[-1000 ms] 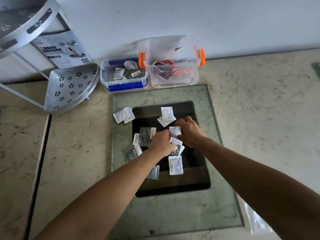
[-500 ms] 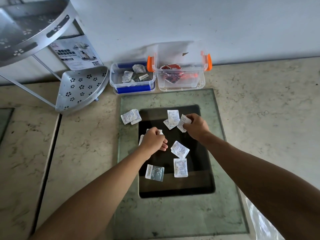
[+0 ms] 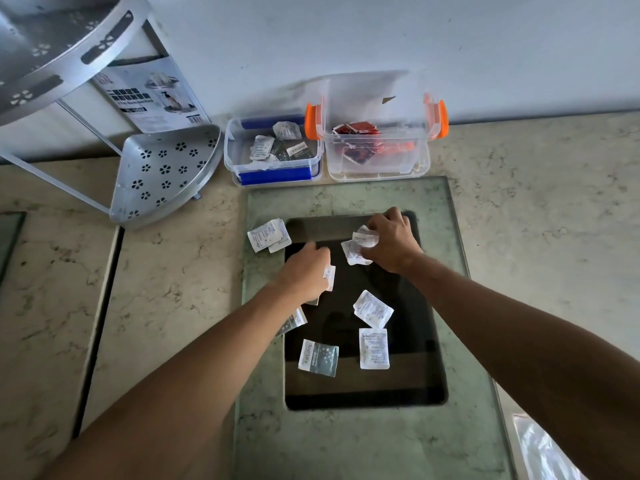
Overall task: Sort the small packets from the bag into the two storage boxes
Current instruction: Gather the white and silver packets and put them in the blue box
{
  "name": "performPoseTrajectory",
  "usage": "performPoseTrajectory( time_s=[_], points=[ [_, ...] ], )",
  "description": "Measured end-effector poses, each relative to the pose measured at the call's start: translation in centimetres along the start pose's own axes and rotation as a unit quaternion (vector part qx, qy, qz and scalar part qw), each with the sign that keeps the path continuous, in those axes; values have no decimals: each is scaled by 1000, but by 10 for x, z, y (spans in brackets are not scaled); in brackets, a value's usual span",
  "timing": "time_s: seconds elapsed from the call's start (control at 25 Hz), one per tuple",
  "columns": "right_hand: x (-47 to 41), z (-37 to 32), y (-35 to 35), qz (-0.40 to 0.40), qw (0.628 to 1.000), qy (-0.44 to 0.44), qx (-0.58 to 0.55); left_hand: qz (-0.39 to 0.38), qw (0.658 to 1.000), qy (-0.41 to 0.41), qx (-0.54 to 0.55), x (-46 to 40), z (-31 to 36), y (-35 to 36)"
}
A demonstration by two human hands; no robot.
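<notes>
Several small white and grey packets lie on a dark glass panel [image 3: 415, 375]. My left hand [image 3: 304, 271] is closed over white packets [image 3: 329, 277] at the panel's upper left. My right hand [image 3: 391, 242] grips a bunch of white packets [image 3: 358, 245] near the panel's top. Loose ones remain: a white pair [image 3: 268, 234] at the left, one tilted [image 3: 372, 309], one flat [image 3: 374, 348], and a grey one [image 3: 318, 357]. Against the wall stand a blue-clipped box [image 3: 273, 171] with white and grey packets and an orange-clipped box [image 3: 379, 168] with red packets.
A perforated metal corner shelf [image 3: 162, 168] stands at the left, its upper tier [image 3: 52, 46] overhead, with a product card [image 3: 152, 98] behind. A clear plastic bag [image 3: 543, 448] lies at the bottom right. The marble counter [image 3: 536, 220] spreads around the green-rimmed panel.
Both hands moved up the panel away from me, gathering packets; my right hand now holds more white packets. The view shifted down, so the boxes appear lower in frame.
</notes>
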State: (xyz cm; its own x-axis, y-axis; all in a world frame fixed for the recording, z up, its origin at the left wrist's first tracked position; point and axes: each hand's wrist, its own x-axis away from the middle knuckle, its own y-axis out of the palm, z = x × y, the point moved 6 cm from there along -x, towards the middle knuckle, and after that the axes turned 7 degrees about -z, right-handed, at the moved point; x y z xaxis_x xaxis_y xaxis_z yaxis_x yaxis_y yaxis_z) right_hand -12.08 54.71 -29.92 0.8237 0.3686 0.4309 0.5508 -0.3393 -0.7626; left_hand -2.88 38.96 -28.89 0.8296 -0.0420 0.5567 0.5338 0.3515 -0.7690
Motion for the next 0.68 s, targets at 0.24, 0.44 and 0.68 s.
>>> performPoseTrajectory(
  time_s=[0.24,0.44,0.68],
  points=[
    [25,18,1,-12,990,30,-134,10,1000,20,-2,-8,-11,-3],
    [52,28,17,-80,957,48,-275,0,999,12,-44,-3,-15,3],
    [105,15,51,-121,985,17,-125,10,998,13,-67,4,-8,1]
  ],
)
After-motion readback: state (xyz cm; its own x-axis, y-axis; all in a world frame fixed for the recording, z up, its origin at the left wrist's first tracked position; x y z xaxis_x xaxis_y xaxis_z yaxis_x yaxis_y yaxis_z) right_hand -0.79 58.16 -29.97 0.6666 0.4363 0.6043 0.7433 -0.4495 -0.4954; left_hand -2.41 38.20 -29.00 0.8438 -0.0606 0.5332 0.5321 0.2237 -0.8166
